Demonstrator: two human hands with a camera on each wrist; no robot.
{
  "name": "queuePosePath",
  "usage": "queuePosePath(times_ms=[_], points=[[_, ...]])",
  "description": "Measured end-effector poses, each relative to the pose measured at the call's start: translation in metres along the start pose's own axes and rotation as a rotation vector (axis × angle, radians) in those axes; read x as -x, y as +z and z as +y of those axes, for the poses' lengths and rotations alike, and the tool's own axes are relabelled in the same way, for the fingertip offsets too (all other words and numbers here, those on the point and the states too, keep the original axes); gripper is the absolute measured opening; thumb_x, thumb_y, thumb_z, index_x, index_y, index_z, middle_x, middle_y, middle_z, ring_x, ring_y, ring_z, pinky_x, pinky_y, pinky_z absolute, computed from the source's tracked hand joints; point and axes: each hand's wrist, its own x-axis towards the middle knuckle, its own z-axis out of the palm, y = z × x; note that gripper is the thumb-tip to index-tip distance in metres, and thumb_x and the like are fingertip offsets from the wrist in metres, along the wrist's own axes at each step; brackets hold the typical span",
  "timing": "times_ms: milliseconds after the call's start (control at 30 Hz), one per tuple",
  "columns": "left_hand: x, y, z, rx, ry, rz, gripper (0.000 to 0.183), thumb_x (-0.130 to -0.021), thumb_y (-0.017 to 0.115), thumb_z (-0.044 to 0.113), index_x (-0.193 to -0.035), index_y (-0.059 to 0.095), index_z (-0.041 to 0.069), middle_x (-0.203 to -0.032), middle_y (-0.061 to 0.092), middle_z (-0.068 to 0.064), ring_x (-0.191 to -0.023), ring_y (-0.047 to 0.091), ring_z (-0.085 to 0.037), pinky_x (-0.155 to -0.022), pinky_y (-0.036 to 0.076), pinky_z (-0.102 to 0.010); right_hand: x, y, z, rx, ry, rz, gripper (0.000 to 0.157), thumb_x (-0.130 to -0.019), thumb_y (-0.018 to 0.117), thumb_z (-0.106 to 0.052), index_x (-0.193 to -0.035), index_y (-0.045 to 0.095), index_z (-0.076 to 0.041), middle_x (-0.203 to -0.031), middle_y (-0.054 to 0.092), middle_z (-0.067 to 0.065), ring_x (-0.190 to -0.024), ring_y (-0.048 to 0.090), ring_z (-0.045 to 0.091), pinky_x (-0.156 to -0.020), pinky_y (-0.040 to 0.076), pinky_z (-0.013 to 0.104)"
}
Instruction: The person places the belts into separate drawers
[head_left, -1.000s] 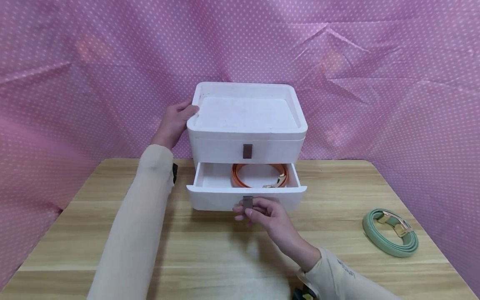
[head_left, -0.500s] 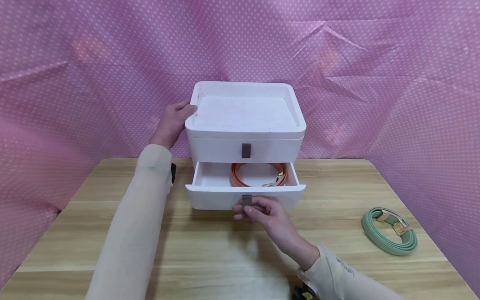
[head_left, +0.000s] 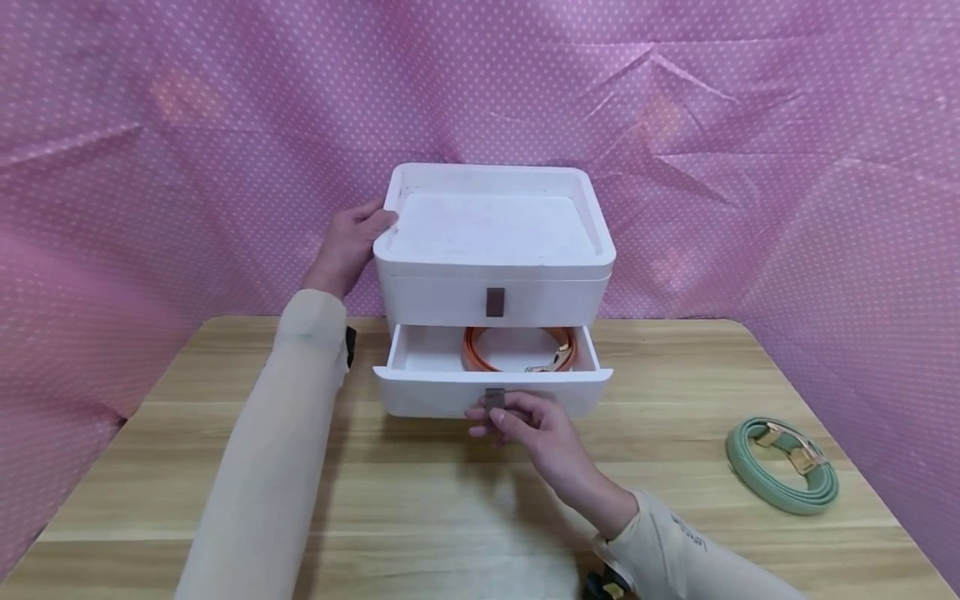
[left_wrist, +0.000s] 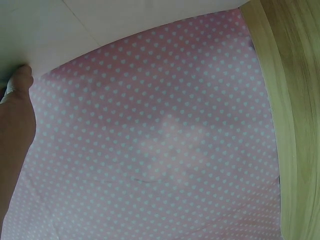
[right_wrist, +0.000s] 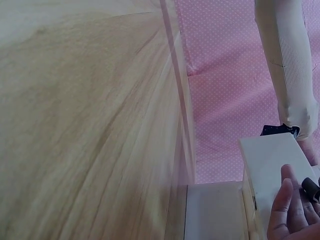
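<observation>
A white two-drawer storage box (head_left: 435, 300) stands at the back of the table. My left hand (head_left: 347, 246) holds its left side, thumb over the top rim; the other fingers are mostly hidden. In the left wrist view the thumb (left_wrist: 21, 80) shows against the white wall. The lower drawer (head_left: 427, 396) is pulled out. Between thumb and fingers, my right hand (head_left: 551, 437) pinches its brown pull tab (head_left: 495, 398). A coiled orange belt (head_left: 472, 354) with a gold buckle lies inside the drawer, partly under the upper one.
A rolled green belt (head_left: 787, 500) with a gold buckle lies on the wooden table (head_left: 420, 517) toward the right edge. The upper drawer, with its own brown tab (head_left: 495, 302), is closed. Pink dotted cloth (head_left: 225, 167) hangs behind and at the sides.
The lower drawer has slid very slightly inward, with my right hand still on its tab. The left hand keeps its place on the box.
</observation>
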Motion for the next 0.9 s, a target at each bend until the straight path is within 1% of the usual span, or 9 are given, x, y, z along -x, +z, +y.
queuePosePath(times_ms=[100, 200, 300, 433, 600, 733, 900], points=[[0.0, -0.0003, 0.0004, -0.012, 0.0, -0.003, 0.062, -0.098, 0.058, 0.036, -0.152, 0.036, 0.017, -0.157, 0.032, -0.004, -0.137, 0.039, -0.024, -0.11, 0.038, -0.036, -0.001, 0.0001, -0.0008, -0.008, 0.004, 0.002, 0.025, -0.1, 0.055, -0.007, -0.116, 0.061, 0.011, -0.114, 0.068, 0.019, -0.097, 0.069, 0.03, -0.079, 0.057, 0.044], [0.0002, -0.0009, 0.0007, -0.016, -0.001, -0.004, 0.063, -0.098, 0.058, 0.037, -0.153, 0.035, 0.016, -0.158, 0.03, -0.003, -0.138, 0.038, -0.024, -0.111, 0.036, -0.036, -0.0024, 0.0, -0.0009, -0.007, 0.007, 0.005, 0.024, -0.1, 0.055, -0.007, -0.116, 0.061, 0.011, -0.114, 0.068, 0.02, -0.097, 0.069, 0.03, -0.077, 0.058, 0.04], [0.0005, -0.0006, 0.0007, -0.009, -0.004, -0.008, 0.063, -0.098, 0.059, 0.036, -0.152, 0.035, 0.017, -0.158, 0.03, -0.004, -0.138, 0.039, -0.024, -0.11, 0.037, -0.036, -0.0036, -0.0001, -0.0005, 0.0, 0.008, 0.008, 0.024, -0.1, 0.055, -0.006, -0.116, 0.061, 0.011, -0.113, 0.068, 0.02, -0.097, 0.069, 0.031, -0.076, 0.058, 0.037], [0.0004, 0.0001, 0.0001, -0.002, -0.01, -0.011, 0.063, -0.097, 0.059, 0.037, -0.152, 0.036, 0.017, -0.157, 0.033, -0.005, -0.136, 0.041, -0.025, -0.108, 0.04, -0.036, -0.0044, -0.0008, -0.0002, 0.0, 0.008, 0.009, 0.024, -0.099, 0.055, -0.005, -0.117, 0.06, 0.012, -0.113, 0.068, 0.021, -0.097, 0.069, 0.03, -0.076, 0.058, 0.039], [-0.0006, 0.0002, -0.0002, -0.009, -0.009, -0.009, 0.063, -0.097, 0.059, 0.037, -0.152, 0.036, 0.018, -0.157, 0.032, -0.005, -0.135, 0.042, -0.025, -0.108, 0.04, -0.036, -0.005, -0.0018, -0.0005, 0.003, 0.004, 0.005, 0.025, -0.099, 0.055, -0.005, -0.116, 0.06, 0.012, -0.113, 0.068, 0.021, -0.096, 0.069, 0.03, -0.077, 0.058, 0.039], [-0.0009, 0.0004, 0.0005, -0.006, -0.011, -0.013, 0.063, -0.097, 0.058, 0.037, -0.153, 0.035, 0.017, -0.156, 0.033, -0.006, -0.135, 0.042, -0.025, -0.108, 0.04, -0.036, -0.0061, -0.0027, -0.0015, 0.018, -0.007, 0.001, 0.025, -0.099, 0.055, -0.006, -0.116, 0.06, 0.013, -0.113, 0.068, 0.022, -0.096, 0.069, 0.03, -0.078, 0.057, 0.044], [-0.0014, 0.0, 0.0021, -0.005, -0.021, -0.015, 0.063, -0.098, 0.058, 0.037, -0.153, 0.034, 0.018, -0.157, 0.031, -0.005, -0.137, 0.04, -0.025, -0.11, 0.038, -0.037, -0.0083, -0.0033, -0.0037, 0.032, 0.002, 0.003, 0.024, -0.1, 0.054, -0.006, -0.114, 0.061, 0.012, -0.113, 0.068, 0.02, -0.097, 0.069, 0.03, -0.079, 0.056, 0.049]])
